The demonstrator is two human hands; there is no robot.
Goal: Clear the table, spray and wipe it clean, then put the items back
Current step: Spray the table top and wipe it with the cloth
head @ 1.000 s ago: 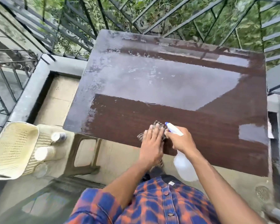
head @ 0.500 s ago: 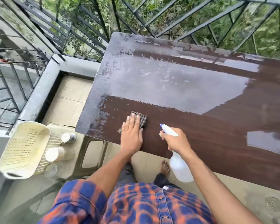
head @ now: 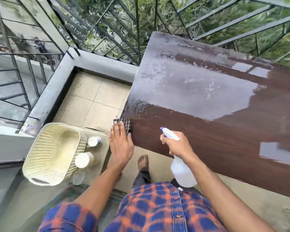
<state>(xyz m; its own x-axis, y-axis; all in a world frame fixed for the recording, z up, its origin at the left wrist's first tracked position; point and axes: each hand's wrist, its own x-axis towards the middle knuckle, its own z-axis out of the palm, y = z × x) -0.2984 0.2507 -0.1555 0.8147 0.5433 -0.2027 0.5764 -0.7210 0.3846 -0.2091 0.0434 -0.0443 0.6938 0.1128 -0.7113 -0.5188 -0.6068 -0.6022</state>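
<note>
Risk: our flat left hand [head: 121, 144] shoves cloth [head: 123, 125] off desk [head: 208, 134] corner; right hand [head: 177, 144] grips spray bottle [head: 182, 174].

- A home balcony: black metal railing [head: 107, 30] with green foliage [head: 224, 7] beyond.
- Beige tiled floor [head: 90, 101] inside a low grey curb [head: 45, 101].
- Cream plastic basket [head: 45, 156] beside the surface [head: 224, 131].

Dark brown wood-grain table [head: 224, 139]; dark checked cloth [head: 124, 124]; white spray bottle [head: 182, 174], blue nozzle tip; cream perforated basket [head: 45, 158] lower left; blue-orange plaid shirt [head: 157, 210].
</note>
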